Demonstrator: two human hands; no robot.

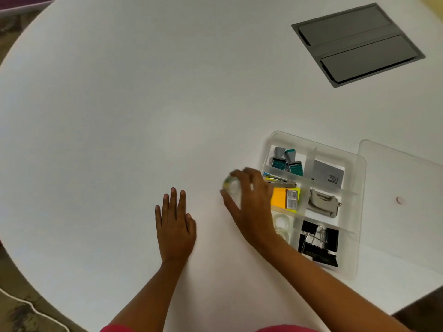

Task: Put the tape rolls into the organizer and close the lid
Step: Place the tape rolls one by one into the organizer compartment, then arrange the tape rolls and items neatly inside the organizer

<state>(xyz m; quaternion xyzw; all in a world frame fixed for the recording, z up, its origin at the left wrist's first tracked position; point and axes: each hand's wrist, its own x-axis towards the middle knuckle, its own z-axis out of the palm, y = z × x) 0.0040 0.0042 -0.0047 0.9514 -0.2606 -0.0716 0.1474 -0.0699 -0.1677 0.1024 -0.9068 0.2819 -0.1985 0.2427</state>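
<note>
Now right hand (249,200) grips tape roll (232,188) beside organizer (359,212); left hand (175,224) spread flat.

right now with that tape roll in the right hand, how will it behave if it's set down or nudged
The tape roll looks round and clear, so it would likely roll if set on edge on the smooth table. The right hand covers most of it, so it is probably light. Its glossy surface may be somewhat slippery. Laid flat in the organizer, it should stay put.

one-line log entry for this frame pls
right hand: gripping tape roll beside organizer | left hand: flat on table | tape already in organizer | lid: off, alongside
</note>
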